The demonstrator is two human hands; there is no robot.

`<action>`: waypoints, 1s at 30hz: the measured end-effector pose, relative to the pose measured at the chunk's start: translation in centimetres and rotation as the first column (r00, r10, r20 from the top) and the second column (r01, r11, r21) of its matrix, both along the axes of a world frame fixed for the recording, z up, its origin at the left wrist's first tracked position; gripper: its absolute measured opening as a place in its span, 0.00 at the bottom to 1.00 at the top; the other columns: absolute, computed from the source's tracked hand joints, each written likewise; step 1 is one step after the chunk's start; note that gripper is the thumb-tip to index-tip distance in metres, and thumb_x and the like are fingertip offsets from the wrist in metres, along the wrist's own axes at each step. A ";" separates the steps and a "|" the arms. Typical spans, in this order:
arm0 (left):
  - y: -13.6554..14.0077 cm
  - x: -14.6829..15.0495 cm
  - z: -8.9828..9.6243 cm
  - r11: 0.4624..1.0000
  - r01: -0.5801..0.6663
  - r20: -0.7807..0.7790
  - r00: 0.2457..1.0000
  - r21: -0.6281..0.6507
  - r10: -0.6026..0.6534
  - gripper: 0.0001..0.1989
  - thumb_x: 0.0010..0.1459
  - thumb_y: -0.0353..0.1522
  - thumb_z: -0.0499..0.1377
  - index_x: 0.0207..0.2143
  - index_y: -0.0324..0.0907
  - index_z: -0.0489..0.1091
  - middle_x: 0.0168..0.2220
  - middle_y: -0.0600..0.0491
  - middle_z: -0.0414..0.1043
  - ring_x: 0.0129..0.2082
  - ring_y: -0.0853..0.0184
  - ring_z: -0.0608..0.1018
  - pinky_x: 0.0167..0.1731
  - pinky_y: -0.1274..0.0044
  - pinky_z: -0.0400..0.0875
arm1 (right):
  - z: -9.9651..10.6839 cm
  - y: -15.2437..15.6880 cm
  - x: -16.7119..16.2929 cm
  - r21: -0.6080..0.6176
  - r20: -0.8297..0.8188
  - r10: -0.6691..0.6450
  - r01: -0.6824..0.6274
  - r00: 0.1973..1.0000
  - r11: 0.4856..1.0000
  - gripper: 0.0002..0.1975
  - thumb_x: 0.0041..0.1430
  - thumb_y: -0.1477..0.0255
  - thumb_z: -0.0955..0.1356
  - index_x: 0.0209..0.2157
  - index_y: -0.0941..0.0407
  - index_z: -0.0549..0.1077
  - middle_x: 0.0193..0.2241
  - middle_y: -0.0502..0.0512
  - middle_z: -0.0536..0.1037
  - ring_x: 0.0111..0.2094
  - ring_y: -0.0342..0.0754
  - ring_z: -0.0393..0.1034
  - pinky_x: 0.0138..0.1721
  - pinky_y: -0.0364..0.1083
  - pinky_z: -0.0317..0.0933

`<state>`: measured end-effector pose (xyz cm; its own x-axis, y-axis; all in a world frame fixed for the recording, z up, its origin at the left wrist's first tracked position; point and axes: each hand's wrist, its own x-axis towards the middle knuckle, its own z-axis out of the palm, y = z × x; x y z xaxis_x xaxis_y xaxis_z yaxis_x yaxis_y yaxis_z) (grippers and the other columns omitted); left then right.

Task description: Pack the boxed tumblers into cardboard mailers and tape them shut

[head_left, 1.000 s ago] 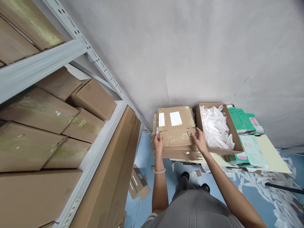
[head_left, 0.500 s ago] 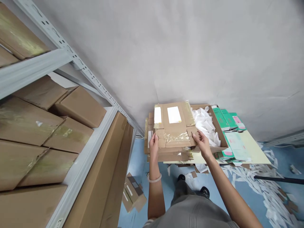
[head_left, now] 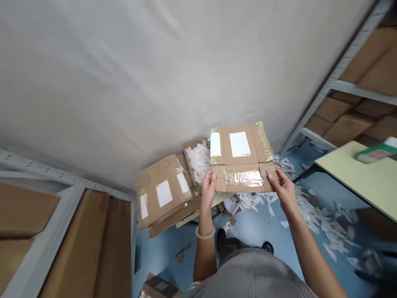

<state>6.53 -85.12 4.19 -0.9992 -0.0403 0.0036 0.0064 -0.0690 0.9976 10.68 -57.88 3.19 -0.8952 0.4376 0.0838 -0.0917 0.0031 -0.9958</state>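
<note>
A flattened cardboard box (head_left: 240, 151) with white labels and clear tape is held up between my two hands. My left hand (head_left: 209, 187) pinches its lower left corner, thumb on top. At the lower right corner my right hand (head_left: 282, 187) grips the same cardboard, thumb over the face. To the left, a stack of flattened cardboard (head_left: 158, 182) with white labels lies on the table. Partly hidden behind the held piece is an open carton (head_left: 190, 149) filled with white paper strips (head_left: 200, 161).
Metal shelving with brown boxes stands at the left (head_left: 72, 231) and at the right (head_left: 338, 85). A pale table (head_left: 369, 178) with a green packet (head_left: 376, 151) is at right. Paper strips (head_left: 325, 223) litter the blue floor. A cardboard box (head_left: 161, 287) lies low at left.
My view has turned right. The held cardboard has moved from over the stack and carton toward the right, still in both hands. The right shelving and second table have come into view.
</note>
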 end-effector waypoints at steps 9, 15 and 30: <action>26.2 2.7 -2.0 0.878 0.477 0.076 0.878 -0.048 -0.473 0.33 0.61 0.49 0.59 0.63 0.43 0.63 0.67 0.43 0.59 0.67 0.55 0.63 0.65 0.64 0.60 | -0.9 22.4 14.6 -0.001 0.058 -0.450 0.451 0.891 0.893 0.36 0.51 0.54 0.74 0.59 0.55 0.71 0.56 0.61 0.75 0.56 0.59 0.71 0.60 0.59 0.62; 39.3 3.6 -1.0 0.736 0.677 0.054 0.736 -0.022 -0.675 0.33 0.58 0.48 0.61 0.60 0.40 0.65 0.62 0.40 0.67 0.62 0.53 0.70 0.63 0.62 0.63 | -1.3 30.6 20.7 -0.041 0.092 -0.673 0.678 0.734 0.734 0.40 0.49 0.53 0.74 0.60 0.58 0.70 0.55 0.64 0.76 0.55 0.60 0.72 0.59 0.59 0.63; 67.9 -0.8 -5.7 0.460 0.883 0.064 0.466 -0.089 -0.882 0.25 0.60 0.42 0.62 0.56 0.40 0.69 0.57 0.41 0.73 0.57 0.55 0.75 0.60 0.63 0.66 | -6.9 48.9 21.9 0.057 0.125 -0.899 0.902 0.420 0.429 0.39 0.50 0.52 0.71 0.59 0.60 0.70 0.56 0.65 0.75 0.56 0.60 0.71 0.60 0.59 0.60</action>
<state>5.77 -17.26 -1.46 -0.5015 0.8633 -0.0568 -0.0089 0.0605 0.9981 32.60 -9.01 -3.72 0.0100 0.9999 -0.0040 0.0690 -0.0047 -0.9976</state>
